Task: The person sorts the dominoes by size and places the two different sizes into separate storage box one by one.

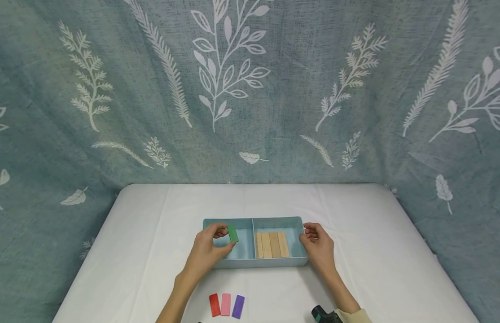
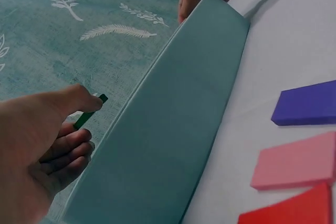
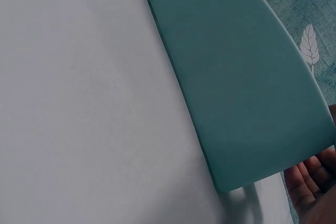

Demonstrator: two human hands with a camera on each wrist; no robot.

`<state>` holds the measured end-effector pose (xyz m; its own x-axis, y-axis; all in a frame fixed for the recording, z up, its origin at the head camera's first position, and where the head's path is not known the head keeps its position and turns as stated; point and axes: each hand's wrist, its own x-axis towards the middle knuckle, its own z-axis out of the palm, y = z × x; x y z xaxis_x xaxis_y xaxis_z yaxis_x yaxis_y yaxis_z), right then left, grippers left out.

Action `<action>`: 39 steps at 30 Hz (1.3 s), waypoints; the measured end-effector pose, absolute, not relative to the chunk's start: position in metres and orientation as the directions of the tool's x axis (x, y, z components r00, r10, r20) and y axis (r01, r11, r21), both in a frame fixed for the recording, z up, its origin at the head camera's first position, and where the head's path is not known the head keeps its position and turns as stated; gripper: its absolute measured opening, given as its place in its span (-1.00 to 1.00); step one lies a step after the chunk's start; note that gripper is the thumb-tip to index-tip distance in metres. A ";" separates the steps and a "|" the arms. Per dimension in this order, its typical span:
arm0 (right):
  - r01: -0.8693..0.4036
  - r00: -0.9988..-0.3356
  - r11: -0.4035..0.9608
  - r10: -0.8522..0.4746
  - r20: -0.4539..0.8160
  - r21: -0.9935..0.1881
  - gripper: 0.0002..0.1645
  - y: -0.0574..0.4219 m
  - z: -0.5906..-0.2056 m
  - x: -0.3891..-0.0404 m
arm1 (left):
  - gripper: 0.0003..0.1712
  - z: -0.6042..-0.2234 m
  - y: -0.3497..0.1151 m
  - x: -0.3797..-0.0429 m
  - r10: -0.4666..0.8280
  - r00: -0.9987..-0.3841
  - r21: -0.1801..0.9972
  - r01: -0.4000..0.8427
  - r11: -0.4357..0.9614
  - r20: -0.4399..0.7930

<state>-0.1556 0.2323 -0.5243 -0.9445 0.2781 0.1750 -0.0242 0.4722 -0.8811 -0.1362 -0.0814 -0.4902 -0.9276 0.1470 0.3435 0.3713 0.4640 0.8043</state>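
In the head view my left hand (image 1: 207, 251) pinches a small green block (image 1: 232, 233) between thumb and fingers, above the left compartment of a blue-green divided box (image 1: 234, 264). The left wrist view shows the same green block (image 2: 90, 113) edge-on, above the level of the box rim. My right hand (image 1: 319, 246) holds the right end of the box, with the thumb over the rim and the fingers outside. Several plain wooden blocks (image 1: 275, 245) lie side by side in the right compartment. In the right wrist view the right hand (image 3: 315, 187) is partly cut off.
In front of the box, a red block (image 1: 214, 305), a pink block (image 1: 225, 304) and a purple block (image 1: 238, 307) lie in a row on the white-covered table (image 1: 153, 233). A leaf-patterned cloth (image 1: 282, 112) hangs behind the table.
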 end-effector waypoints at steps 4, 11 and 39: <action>-0.020 -0.944 0.467 0.282 0.170 -0.884 -0.64 0.233 -0.524 -0.157 | -0.54 -0.494 -0.074 -0.149 0.234 -0.936 0.816 0.345 0.464 0.263; -0.021 -0.944 0.489 0.278 0.178 -0.872 -0.64 0.232 -0.523 -0.157 | -0.52 -0.501 -0.064 -0.163 0.374 -0.913 0.747 0.363 0.557 0.164; -0.061 -0.936 0.505 0.270 0.224 -0.861 -0.65 0.230 -0.519 -0.153 | -0.54 -0.506 -0.045 -0.191 0.465 -0.884 0.682 0.365 0.634 0.041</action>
<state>-0.1528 0.2295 -0.5194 -0.9364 0.2697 0.2245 -0.0607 0.5055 -0.8607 -0.1911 -0.0453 -0.5063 -0.8841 0.4654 0.0411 0.3654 0.6339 0.6817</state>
